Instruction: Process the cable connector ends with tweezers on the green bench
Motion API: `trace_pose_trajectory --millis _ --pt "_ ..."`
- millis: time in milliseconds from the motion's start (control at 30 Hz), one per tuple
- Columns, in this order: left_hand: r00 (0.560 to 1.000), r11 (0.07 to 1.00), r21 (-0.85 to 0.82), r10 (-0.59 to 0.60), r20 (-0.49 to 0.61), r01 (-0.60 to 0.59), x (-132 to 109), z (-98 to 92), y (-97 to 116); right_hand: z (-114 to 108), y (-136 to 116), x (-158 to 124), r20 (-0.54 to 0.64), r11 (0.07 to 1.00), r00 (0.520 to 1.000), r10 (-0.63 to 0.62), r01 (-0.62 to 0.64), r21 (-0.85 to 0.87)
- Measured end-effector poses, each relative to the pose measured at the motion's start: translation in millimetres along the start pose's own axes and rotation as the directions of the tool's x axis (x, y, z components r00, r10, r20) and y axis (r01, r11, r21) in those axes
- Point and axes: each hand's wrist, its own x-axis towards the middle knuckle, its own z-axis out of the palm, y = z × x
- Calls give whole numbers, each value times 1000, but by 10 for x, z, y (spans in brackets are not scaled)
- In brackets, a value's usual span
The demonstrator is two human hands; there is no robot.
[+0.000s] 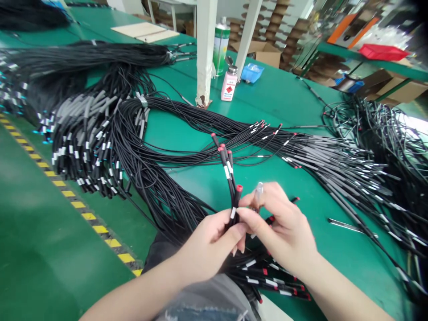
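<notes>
Several black cables (pixel 228 171) with red end caps and white labels stand up out of my left hand (pixel 212 243), which is closed around them. My right hand (pixel 284 227) pinches one red-capped cable (pixel 237 196) beside its white label, with thumb and index fingertips touching it. A small clear, shiny piece (pixel 259 189) shows at the right fingers; what it is I cannot make out. Below both hands, more red-capped cable ends (pixel 270 281) lie across my lap. A long black cable bundle (pixel 160 187) runs down from the table towards my left hand.
Thick cable bundles (pixel 87 55) cover the green table's left side, and grey-sleeved cables (pixel 334 156) spread at right. A metal tool (pixel 346 225) lies near my right hand. Behind stand a white post (pixel 204 53), a pink bottle (pixel 229 84) and a green can (pixel 220 49).
</notes>
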Motion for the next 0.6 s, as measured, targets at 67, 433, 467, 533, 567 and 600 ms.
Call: trace_pose_trajectory --millis 67,433,467,533,567,600 --pt "1000 999 -27 -24 0 24 16 16 -13 58 1 -8 -4 999 1000 21 -20 28" --pt "977 837 -541 -47 -207 -75 85 -77 2 135 48 -54 83 878 962 259 -270 395" --pt "971 855 -512 -44 -234 -84 82 -84 9 139 46 -53 87 879 959 269 -281 384" --pt "967 883 -461 -36 -253 -88 72 -94 27 141 42 -52 69 885 953 294 -299 357" --pt "966 892 -444 -37 -255 -82 65 -98 39 140 40 -53 53 892 951 304 -303 336" --pt "966 897 -436 -46 -253 -72 58 -100 54 140 39 -56 32 902 952 304 -298 313"
